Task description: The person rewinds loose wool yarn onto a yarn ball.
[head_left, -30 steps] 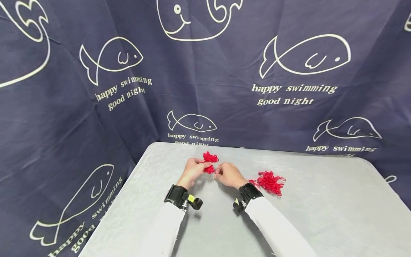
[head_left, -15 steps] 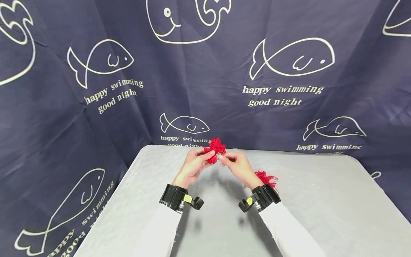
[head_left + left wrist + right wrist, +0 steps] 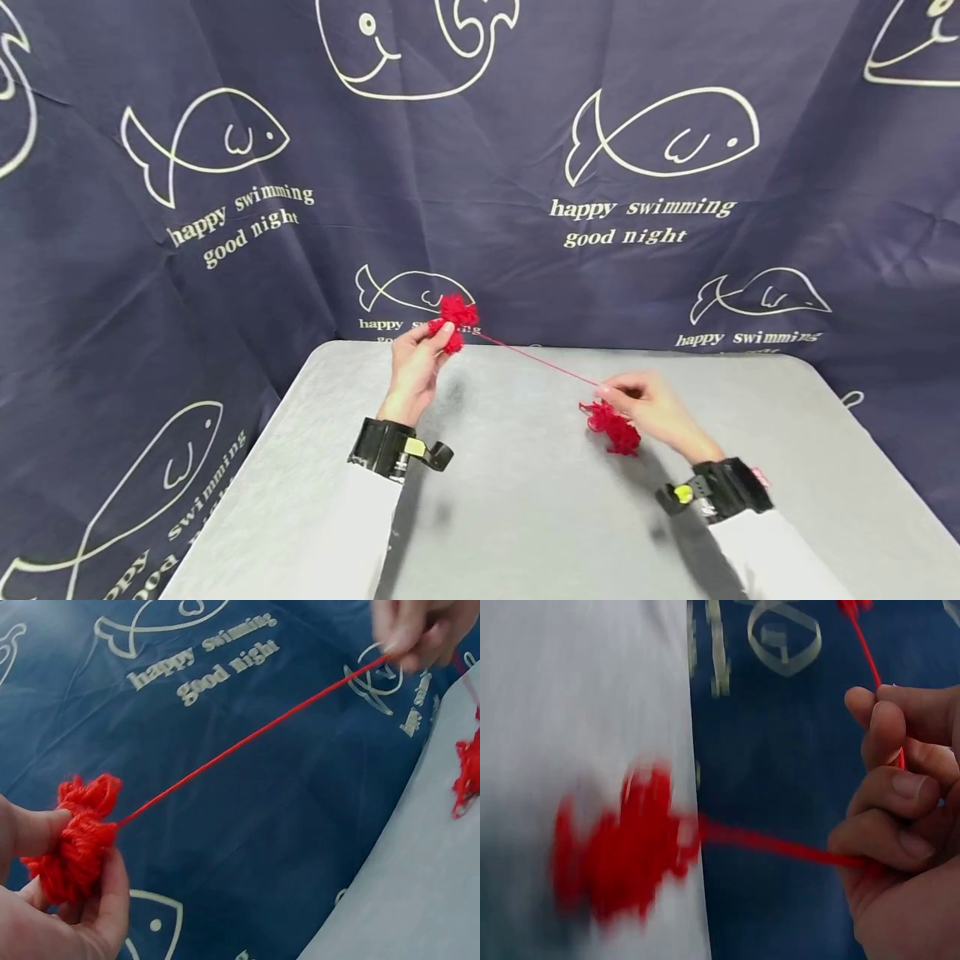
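Note:
My left hand (image 3: 412, 375) grips a looped bundle of red yarn (image 3: 459, 310) between thumb and fingers, held up above the table's far side. The bundle looks pinched in at its middle in the left wrist view. A single yarn strand (image 3: 255, 736) runs taut from it to my right hand (image 3: 663, 417), whose thumb and fingertips pinch it. In the right wrist view, more strand passes through the curled fingers and leads to a loose tangle of red yarn (image 3: 634, 851), blurred there. From the head view I cannot tell whether this tangle touches the table.
A pale grey table (image 3: 510, 500) lies under both hands. Behind it hangs a dark blue curtain (image 3: 480, 183) with white fish drawings and lettering. Each wrist carries a black strap with a small camera (image 3: 382, 446).
My hands were close together at the bundle and have drawn apart, the left going up and left, the right going right. The strand between them is now stretched out long.

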{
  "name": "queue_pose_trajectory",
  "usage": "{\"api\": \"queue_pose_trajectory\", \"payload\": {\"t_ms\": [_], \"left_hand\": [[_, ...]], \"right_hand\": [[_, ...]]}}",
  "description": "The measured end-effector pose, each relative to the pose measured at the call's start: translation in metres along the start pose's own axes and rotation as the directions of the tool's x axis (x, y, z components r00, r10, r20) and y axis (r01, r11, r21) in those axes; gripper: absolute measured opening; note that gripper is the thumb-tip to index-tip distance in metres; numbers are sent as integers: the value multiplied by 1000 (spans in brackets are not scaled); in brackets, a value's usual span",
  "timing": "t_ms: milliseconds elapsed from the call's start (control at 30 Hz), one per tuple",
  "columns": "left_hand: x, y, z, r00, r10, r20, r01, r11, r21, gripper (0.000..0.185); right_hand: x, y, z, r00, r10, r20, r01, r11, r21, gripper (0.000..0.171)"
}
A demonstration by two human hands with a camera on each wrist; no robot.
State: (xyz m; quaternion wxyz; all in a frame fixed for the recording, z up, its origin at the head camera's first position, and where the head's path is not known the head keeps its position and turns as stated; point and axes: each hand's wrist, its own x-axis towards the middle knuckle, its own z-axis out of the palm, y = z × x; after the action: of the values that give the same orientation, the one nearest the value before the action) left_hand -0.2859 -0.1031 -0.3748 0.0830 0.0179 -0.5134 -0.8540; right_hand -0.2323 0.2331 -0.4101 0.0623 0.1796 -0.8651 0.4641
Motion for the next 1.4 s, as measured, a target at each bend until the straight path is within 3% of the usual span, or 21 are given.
{"api": "queue_pose_trajectory", "payload": {"t_ms": [233,367,467,567,633,667,733,800,900,1000,1100,1233,1400], "left_hand": [[11,11,-16,996,17,-89,-16,1000,11,18],[12,12,-18,995,26,-100,-25,1000,16,16],[8,12,-16,997,29,-66,-27,999,34,13],[0,11,-8,1000,26,9,-27,998,65,14],[-6,10,0,998,21,57,-26,996,83,16],[-10,9,4,997,19,81,-26,996,91,17],[-16,10,13,993,12,119,-25,994,107,19],[-21,10,20,989,3,150,-20,994,111,17],[-27,10,28,982,-19,186,-2,994,110,11],[-31,10,33,978,-36,203,18,995,94,6],[-34,11,38,976,-41,214,21,995,95,5],[-36,11,42,977,-20,214,-4,994,112,6],[-34,9,45,978,20,207,-49,990,136,8]], "right_hand": [[-39,47,-75,997,-2,-81,-15,978,-207,12],[-56,74,-102,993,48,-107,-85,923,-376,12],[-64,86,-108,989,144,-44,-146,846,-513,18],[-61,83,-102,970,237,57,-153,774,-615,16],[-53,73,-91,964,249,89,-134,752,-645,13],[-47,65,-85,967,235,96,-120,758,-641,14],[-34,46,-69,980,184,81,-96,782,-616,17],[-20,26,-50,993,107,50,-62,833,-550,21],[1,-5,-22,1000,-11,-3,9,922,-386,22],[24,-33,7,990,-130,-61,115,973,-201,19],[42,-57,30,982,-171,-82,169,985,-36,21],[56,-77,51,987,-152,-50,158,978,134,26],[67,-85,64,986,-119,-117,146,956,255,18]]}}
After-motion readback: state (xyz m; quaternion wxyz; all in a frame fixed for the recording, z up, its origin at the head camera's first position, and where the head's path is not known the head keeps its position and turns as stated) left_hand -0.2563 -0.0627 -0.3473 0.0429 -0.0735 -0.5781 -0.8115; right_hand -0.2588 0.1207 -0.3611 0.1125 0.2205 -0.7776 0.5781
